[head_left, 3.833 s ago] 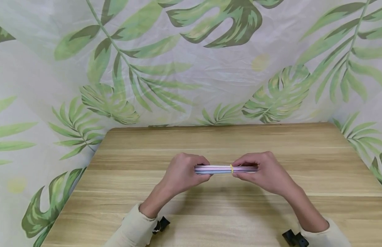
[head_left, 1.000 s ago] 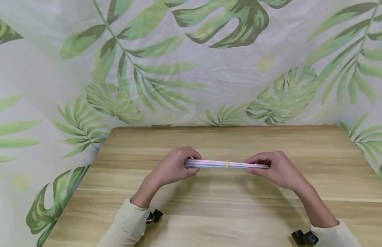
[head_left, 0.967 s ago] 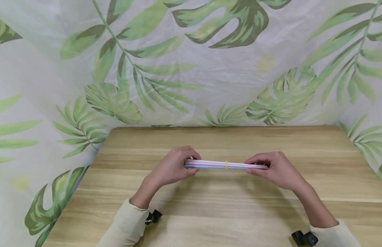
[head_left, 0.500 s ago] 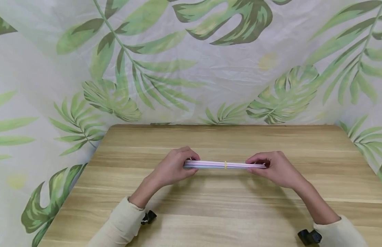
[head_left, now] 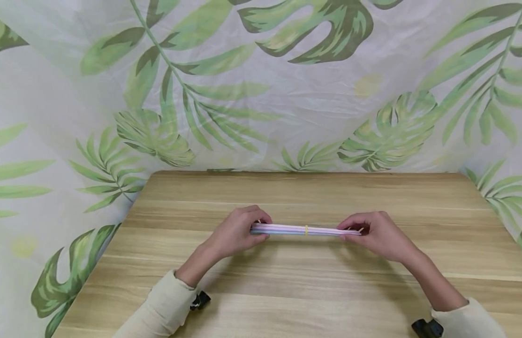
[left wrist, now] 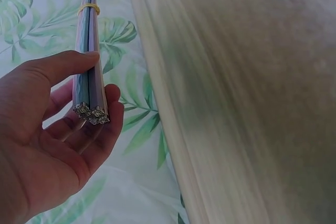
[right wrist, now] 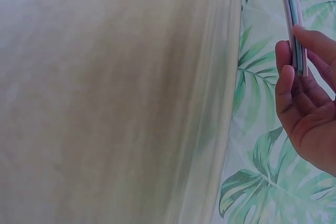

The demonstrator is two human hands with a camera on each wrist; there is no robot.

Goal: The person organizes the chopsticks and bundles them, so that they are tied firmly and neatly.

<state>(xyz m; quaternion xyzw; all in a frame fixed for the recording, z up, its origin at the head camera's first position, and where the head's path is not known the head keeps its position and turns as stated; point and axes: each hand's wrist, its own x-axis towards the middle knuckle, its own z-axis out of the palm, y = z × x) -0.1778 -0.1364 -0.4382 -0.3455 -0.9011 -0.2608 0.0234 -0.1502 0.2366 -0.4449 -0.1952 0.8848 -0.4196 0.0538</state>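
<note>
A bundle of pastel chopsticks (head_left: 286,229) in pink, lilac and blue lies level between both hands, above the table. Around its middle sits a yellow rubber band (head_left: 306,230). My left hand (head_left: 237,231) pinches the thicker end between thumb and fingers. In the left wrist view, the patterned butt ends (left wrist: 92,114) of the chopsticks stick out past the thumb. At the other end, my right hand (head_left: 376,234) grips the thinner tips, seen in the right wrist view just beyond the right thumb (right wrist: 315,40).
The wood-grain table (head_left: 286,291) lies beneath both hands. A leaf-patterned cloth (head_left: 261,84) hangs behind it and along its sides. Small black devices are on the left wrist (head_left: 200,300) and right wrist (head_left: 427,327).
From pinching beside the band, my right hand has moved right to the thin end, and the hands are farther apart. In the last half second both hands and the chopsticks have dropped slightly.
</note>
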